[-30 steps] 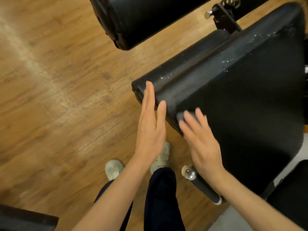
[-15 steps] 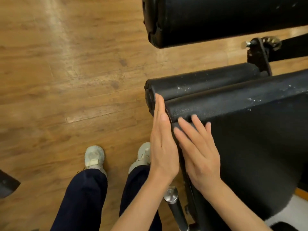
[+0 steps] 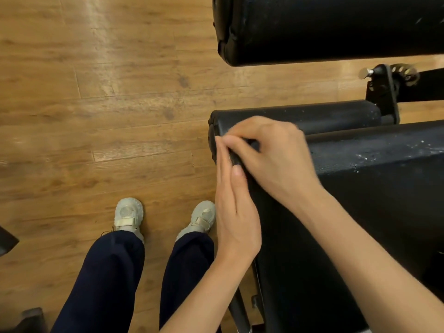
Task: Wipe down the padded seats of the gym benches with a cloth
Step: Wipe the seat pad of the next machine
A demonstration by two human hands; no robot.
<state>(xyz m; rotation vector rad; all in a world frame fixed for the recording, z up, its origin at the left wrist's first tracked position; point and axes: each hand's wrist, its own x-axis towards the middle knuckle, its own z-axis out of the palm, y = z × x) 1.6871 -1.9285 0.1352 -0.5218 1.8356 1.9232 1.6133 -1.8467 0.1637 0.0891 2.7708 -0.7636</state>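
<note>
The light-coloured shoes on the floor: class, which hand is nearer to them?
Left. The left hand lies beside the shoes; the right hand sits farther up on the bench pad.

One camera is sitting on the person's head. It is looking almost straight down, very close to the black bench pad (image 3: 374,212), and is also seeing the wood floor (image 3: 96,116) and two shoes (image 3: 128,215) far below.

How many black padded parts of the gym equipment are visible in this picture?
3: a large roller pad at top right, a narrower roller pad beneath the hands, and the flat seat pad at right. Others may lie outside the frame.
</note>
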